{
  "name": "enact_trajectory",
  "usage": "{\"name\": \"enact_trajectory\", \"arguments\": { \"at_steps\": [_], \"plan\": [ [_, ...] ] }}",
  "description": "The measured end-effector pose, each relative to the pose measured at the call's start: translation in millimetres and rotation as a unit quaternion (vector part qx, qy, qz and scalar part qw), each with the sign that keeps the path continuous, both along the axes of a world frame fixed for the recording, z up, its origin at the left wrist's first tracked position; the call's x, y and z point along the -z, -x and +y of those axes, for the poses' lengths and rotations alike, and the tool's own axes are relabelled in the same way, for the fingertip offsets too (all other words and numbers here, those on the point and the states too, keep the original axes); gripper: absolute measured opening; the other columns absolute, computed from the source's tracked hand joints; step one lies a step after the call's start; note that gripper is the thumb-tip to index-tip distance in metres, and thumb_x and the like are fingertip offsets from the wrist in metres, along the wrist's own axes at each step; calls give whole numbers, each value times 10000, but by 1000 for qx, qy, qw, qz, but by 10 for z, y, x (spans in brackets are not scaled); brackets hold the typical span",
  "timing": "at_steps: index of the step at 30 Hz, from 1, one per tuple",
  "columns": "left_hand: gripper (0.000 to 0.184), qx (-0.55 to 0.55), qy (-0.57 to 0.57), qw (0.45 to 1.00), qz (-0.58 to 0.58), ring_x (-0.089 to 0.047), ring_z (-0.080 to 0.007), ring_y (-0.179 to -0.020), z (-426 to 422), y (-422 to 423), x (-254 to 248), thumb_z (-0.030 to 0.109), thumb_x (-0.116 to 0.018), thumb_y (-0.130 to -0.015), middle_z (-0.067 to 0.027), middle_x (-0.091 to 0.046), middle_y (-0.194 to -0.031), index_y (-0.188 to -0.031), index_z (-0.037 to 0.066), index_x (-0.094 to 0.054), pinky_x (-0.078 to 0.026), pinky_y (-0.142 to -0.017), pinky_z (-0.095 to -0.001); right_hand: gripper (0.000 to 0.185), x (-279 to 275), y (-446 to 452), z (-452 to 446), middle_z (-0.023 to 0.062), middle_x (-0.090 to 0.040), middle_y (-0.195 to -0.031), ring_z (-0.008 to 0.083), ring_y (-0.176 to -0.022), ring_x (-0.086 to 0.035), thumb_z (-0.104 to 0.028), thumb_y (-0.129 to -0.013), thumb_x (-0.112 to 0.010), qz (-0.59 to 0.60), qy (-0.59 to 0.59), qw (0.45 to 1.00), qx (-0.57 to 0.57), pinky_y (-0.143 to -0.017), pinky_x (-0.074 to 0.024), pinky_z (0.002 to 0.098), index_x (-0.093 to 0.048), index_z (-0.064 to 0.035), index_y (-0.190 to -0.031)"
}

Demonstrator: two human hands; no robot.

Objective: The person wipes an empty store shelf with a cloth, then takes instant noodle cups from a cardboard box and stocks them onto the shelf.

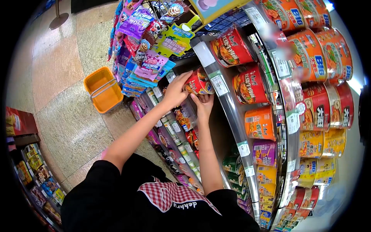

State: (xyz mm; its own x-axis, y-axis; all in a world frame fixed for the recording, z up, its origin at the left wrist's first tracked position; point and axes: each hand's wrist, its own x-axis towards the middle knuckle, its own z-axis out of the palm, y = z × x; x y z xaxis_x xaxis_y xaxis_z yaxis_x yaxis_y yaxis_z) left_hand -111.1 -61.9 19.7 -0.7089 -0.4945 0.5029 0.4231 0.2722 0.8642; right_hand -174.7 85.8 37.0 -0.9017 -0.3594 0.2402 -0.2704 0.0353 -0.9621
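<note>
A red instant noodle cup (198, 82) is tilted on its side at the edge of a shelf, between both my hands. My left hand (177, 89) wraps over its left end with the fingers closed along it. From below, my right hand (203, 103) grips the near side of the cup, thumb up against it. Part of the cup is covered by my fingers. Just right of it runs a shelf edge with a price tag (219, 84). Larger red noodle tubs (250, 84) sit on the shelf beyond that edge.
Orange noodle buckets (307, 54) and several other tubs line the upper shelf at right. Hanging candy bags (135, 23) crowd the rack's end at upper left. A yellow basket (103, 91) with a metal handle stands on the tiled floor. Another product shelf (38, 174) is at far left.
</note>
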Motion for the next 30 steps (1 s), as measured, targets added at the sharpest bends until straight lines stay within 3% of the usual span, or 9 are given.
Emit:
{"name": "enact_trajectory", "arguments": {
  "at_steps": [6, 12, 18, 28, 30],
  "plan": [
    [719, -2, 53, 999, -3, -497, -404, -1280, -73, 403, 65, -24, -557, -701, -205, -537, -1383, -1414, 22, -473, -409, -1082, -438, 885, 72, 88, -124, 173, -549, -1359, 237, -1210, -587, 68, -767, -793, -3, 15, 999, 46, -1035, -470, 344, -296, 9, -1496],
    [721, -47, 96, 991, -79, -468, -401, -1265, -81, 421, 76, -22, -561, -707, -206, -552, -1316, -1419, -32, -447, -366, -1097, -462, 878, 193, 185, -217, 197, -554, -1325, 273, -1208, -589, 57, -766, -796, 19, -29, 996, 82, -1007, -501, 357, -291, 16, -1483],
    [767, -203, 126, 968, -80, -433, -394, -1267, 55, 176, 132, 27, -645, -704, -205, -496, -1348, -1432, -49, -413, -354, -1094, -465, 883, 191, 196, -369, 230, -583, -1278, 272, -1157, -612, 6, -735, -851, 40, -50, 993, 103, -974, -514, 359, -329, 67, -1445],
    [729, -162, 73, 978, -110, -448, -366, -1227, 283, -433, 306, -41, -567, -674, -166, -502, -1332, -1395, 1, -470, -357, -1061, -476, 834, 141, 339, -702, 244, -578, -1284, 278, -1113, -631, -93, -724, -884, 73, -61, 991, 96, -913, -549, 353, -405, 100, -1379],
    [720, -167, 71, 977, -109, -451, -362, -1224, 241, -421, 296, -41, -559, -675, -166, -508, -1326, -1390, 2, -478, -356, -1059, -474, 864, 170, 379, -755, 215, -597, -1247, 278, -1108, -641, -53, -726, -870, 78, -64, 990, 103, -910, -550, 347, -370, 50, -1424]
  ]
}}
